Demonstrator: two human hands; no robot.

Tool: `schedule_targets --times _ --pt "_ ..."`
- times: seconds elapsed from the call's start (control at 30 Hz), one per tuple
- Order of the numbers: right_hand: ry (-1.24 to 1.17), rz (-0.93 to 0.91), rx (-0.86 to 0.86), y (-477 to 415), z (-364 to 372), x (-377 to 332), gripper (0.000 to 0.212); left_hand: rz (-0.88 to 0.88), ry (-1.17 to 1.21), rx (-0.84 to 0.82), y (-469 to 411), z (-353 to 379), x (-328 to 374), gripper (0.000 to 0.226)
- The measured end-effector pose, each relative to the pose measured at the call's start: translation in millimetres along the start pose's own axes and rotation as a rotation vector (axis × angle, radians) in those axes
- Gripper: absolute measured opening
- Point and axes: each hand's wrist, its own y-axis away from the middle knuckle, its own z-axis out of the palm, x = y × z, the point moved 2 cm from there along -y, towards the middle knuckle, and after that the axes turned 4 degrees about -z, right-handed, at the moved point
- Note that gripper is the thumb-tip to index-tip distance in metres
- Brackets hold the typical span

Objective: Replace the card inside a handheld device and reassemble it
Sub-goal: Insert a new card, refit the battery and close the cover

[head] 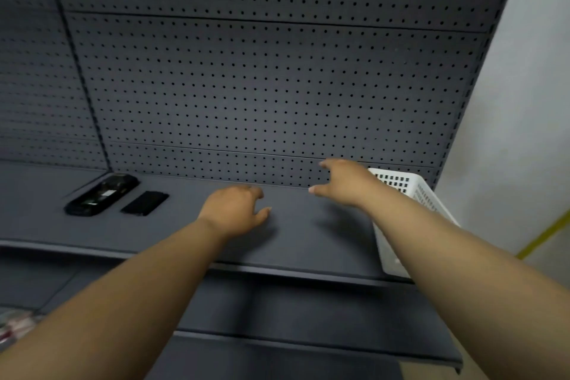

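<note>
A black handheld device [100, 194] lies on the grey shelf [172, 225] at the left, its back open with a white label showing inside. Beside it to the right lies a flat black cover [145, 203], apart from the device. My left hand [236, 210] hovers over the middle of the shelf, fingers loosely curled, holding nothing. My right hand [345, 182] is stretched out farther right with fingers spread, empty, just in front of a white perforated basket [410, 194]. No card is visible.
A grey pegboard wall [262, 86] backs the shelf. The white basket sits at the shelf's right end, partly hidden by my right forearm. Lower grey shelves [308, 342] step out below. A pale wall with a yellow line [543, 237] is at the right.
</note>
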Motion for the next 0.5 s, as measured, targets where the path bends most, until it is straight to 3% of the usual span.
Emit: schedule_targets --times 0.2,0.5 --pt "-0.01 -0.108 -0.137 -33 38 -75 0.084 -0.042 0.002 -0.013 7 -12 -71 0.053" --pt "0.039 -0.124 -0.196 -103 93 -203 0.093 -0.01 -0.027 -0.03 1 -31 -210 0.056"
